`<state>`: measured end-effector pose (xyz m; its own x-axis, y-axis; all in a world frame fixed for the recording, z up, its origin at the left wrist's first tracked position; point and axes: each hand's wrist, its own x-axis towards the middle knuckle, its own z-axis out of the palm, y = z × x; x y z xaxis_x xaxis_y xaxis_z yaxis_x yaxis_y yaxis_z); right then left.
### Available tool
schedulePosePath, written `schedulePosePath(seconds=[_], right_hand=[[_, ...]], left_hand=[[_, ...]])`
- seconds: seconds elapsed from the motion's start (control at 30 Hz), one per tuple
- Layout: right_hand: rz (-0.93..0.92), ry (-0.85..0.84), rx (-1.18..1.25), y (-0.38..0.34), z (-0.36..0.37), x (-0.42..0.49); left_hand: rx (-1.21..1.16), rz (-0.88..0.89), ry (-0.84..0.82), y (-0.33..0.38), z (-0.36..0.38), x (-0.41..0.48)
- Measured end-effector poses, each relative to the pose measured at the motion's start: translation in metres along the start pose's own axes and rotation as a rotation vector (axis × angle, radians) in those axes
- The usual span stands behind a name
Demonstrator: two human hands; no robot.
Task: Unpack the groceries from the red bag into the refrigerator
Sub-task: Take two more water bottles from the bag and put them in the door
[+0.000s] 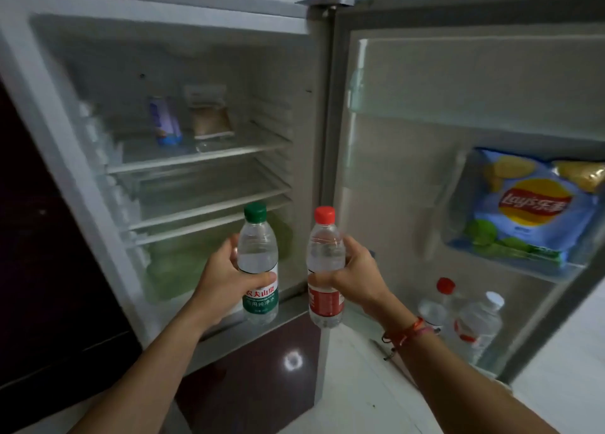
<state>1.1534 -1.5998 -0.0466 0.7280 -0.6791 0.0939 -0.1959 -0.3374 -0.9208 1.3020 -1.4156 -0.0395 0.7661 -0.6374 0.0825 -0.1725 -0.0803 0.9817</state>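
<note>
The refrigerator (157, 14) stands open in front of me. My left hand (226, 276) grips a water bottle with a green cap and green label (258, 253), held upright before the lowest shelf. My right hand (357, 270) grips a water bottle with a red cap and red label (325, 253), upright beside the hinge edge of the open door (425, 83). The two bottles are side by side and apart. The red bag is out of sight.
On the upper shelf (196, 158) stand a purple-blue can (165, 122) and a clear jar (211, 119). Green vegetables (183, 263) fill the bottom drawer. The door holds a blue bag of crisps (530, 204) and, in the lowest rack, two water bottles (458, 316).
</note>
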Motion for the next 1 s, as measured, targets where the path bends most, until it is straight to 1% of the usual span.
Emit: schedulePosePath(seconds=[0.27, 0.37, 0.57, 0.8, 1.0], right_hand=[[0.116, 0.251, -0.095, 0.019, -0.035, 0.0], [0.163, 0.332, -0.12, 0.02, -0.041, -0.006], [0.232, 0.507, -0.144, 0.026, -0.044, -0.021], [0.269, 0.565, -0.145, 0.03, -0.053, -0.028], [0.264, 0.581, -0.14, 0.035, -0.06, -0.024]], left_hand=[[-0.072, -0.001, -0.268, -0.001, 0.057, 0.056], [-0.078, 0.034, -0.381, 0.001, 0.073, 0.069], [-0.077, 0.085, -0.524, -0.005, 0.091, 0.091], [-0.081, 0.117, -0.552, -0.011, 0.111, 0.099], [-0.075, 0.135, -0.562, -0.011, 0.122, 0.104]])
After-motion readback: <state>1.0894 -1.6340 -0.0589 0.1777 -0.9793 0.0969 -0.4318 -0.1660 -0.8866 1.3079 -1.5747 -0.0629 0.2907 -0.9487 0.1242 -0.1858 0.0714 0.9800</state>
